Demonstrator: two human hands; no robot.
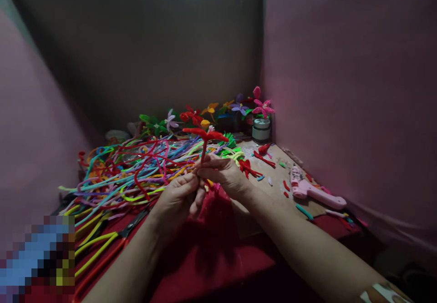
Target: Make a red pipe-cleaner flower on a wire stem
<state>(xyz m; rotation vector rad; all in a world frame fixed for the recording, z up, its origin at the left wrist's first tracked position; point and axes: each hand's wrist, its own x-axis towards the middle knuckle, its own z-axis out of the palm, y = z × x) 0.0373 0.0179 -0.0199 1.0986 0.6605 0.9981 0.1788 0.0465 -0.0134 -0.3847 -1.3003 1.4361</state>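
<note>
In the middle of the head view, a red pipe-cleaner flower (pixel 205 135) stands upright with its petals spread and a pale tuft at its centre. My right hand (pixel 227 174) pinches the red stem just under the petals. Lower on the same stem, the fingers of my left hand (pixel 177 194) are closed, close against the right fingertips. The stem's lower end is mostly hidden by the fingers. Right of my hands lies another red pipe-cleaner piece (pixel 249 169) on the board.
Loose coloured pipe cleaners (pixel 136 166) heap up on the left. Scissors (pixel 131 225) lie beside my left forearm. A pink glue gun-like tool (pixel 319 194) rests on the pale board (pixel 273 182) among scraps. Finished flowers (pixel 193 115) and a jar (pixel 261 131) line the back.
</note>
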